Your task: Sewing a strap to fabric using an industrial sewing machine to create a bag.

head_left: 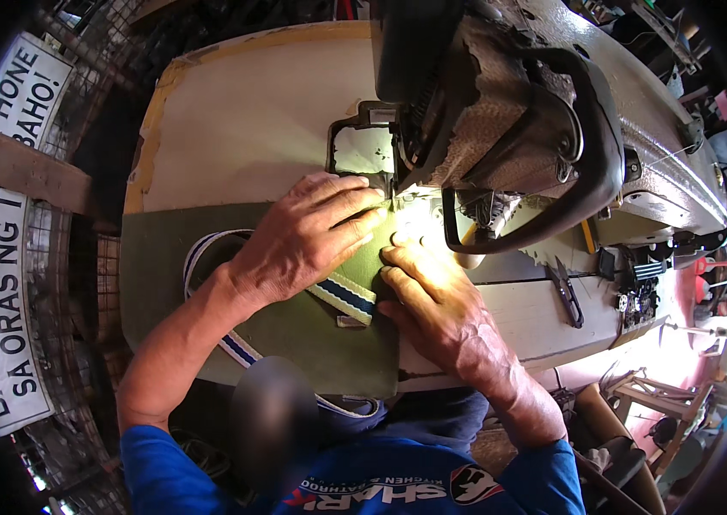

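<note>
Head view: green fabric (369, 264) at the sewing machine (501, 103).
Left hand (299, 227) and right hand (439, 300) press it inside the front edge of the table (260, 103), apparently to steady it; whether either pinches, I cannot tell. Striped webbing (345, 296) lies between.

A blue short-sleeved shirt (381, 461) (white chest print (402, 493)), dark trousers (439, 419).

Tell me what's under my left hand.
A striped strap pokes out from beneath your left hand, lying over green material. Whatever the palm and fingers cover is hidden from this view.
</note>
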The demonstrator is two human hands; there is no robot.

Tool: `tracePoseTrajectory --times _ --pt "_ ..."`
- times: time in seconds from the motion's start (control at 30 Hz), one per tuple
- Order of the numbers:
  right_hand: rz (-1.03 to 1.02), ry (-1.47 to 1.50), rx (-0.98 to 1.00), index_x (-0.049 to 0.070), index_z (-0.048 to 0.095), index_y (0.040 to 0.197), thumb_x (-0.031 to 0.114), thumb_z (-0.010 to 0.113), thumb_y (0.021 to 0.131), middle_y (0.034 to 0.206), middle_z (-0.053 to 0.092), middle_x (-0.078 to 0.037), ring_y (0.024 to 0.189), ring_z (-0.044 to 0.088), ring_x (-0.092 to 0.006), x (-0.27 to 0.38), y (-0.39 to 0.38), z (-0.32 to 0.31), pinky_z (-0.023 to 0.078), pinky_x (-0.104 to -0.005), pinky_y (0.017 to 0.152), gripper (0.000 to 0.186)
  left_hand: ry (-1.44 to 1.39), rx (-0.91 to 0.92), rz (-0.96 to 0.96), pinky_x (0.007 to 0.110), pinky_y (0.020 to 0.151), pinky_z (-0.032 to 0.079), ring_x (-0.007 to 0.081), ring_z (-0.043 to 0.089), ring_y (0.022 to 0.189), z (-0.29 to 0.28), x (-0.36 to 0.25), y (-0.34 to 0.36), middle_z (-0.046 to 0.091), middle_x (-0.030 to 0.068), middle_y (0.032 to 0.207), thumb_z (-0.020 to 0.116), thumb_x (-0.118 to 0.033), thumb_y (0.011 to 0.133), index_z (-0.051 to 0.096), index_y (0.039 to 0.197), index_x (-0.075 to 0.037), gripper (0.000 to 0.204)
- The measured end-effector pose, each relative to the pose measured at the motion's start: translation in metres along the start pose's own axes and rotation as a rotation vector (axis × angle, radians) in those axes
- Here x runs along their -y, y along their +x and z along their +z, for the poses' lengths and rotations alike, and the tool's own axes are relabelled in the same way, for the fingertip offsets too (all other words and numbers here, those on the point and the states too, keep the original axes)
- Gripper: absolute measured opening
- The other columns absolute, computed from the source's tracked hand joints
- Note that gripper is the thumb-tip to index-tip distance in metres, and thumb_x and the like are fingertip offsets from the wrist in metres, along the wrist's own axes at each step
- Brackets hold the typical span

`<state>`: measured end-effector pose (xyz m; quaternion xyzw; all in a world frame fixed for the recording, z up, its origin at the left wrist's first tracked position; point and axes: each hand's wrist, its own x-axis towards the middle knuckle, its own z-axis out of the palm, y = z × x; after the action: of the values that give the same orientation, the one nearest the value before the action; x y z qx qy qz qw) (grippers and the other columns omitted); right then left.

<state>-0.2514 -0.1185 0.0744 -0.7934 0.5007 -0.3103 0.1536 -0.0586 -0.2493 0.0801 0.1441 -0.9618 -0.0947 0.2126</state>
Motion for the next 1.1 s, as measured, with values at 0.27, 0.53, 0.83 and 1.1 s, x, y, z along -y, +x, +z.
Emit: tracePoseTrajectory --times 0.27,0.53,0.83,1.1 --pt "0.018 -0.028 0.030 -0.001 0.059 0.113 0.012 0.067 0.086 0.127 0.057 -0.020 0.106 0.058 -0.0381 0.002 -0.003 0.000 0.049 -0.0439 0.092 0.031 0.055 0.020 0.028 0.041 0.103 0.046 0.0266 0.060 0.116 -0.004 -0.008 0.004 0.064 0.0133 0.119 0.061 -0.010 0.081 0.067 0.112 0.000 0.033" --pt "0.013 -0.021 0.004 0.000 0.058 0.115 0.014 0.068 0.086 0.127 0.057 -0.020 0.110 0.059 -0.0370 0.003 -0.007 0.001 0.048 -0.0436 0.094 0.034 0.059 -0.015 0.001 0.042 0.106 0.044 0.0298 0.058 0.118 0.005 -0.023 0.000 0.063 0.0157 0.120 0.065 -0.011 0.086 0.063 0.116 0.002 0.033" --pt "-0.006 -0.035 -0.019 0.000 0.059 0.116 0.013 0.069 0.085 0.125 0.058 -0.019 0.109 0.060 -0.0365 0.002 -0.008 0.003 0.049 -0.0433 0.093 0.036 -0.029 -0.014 -0.074 0.043 0.109 0.043 0.0309 0.057 0.121 0.011 -0.022 -0.006 0.062 0.0163 0.121 0.066 -0.009 0.086 0.064 0.117 0.001 0.033" --pt "0.011 -0.024 -0.024 -0.001 0.059 0.115 0.014 0.068 0.086 0.124 0.058 -0.019 0.106 0.060 -0.0354 0.004 -0.006 0.002 0.049 -0.0428 0.091 0.034 0.048 -0.011 -0.046 0.045 0.109 0.042 0.0315 0.055 0.124 0.008 -0.021 -0.003 0.063 0.0160 0.120 0.067 -0.010 0.086 0.065 0.113 0.002 0.030"
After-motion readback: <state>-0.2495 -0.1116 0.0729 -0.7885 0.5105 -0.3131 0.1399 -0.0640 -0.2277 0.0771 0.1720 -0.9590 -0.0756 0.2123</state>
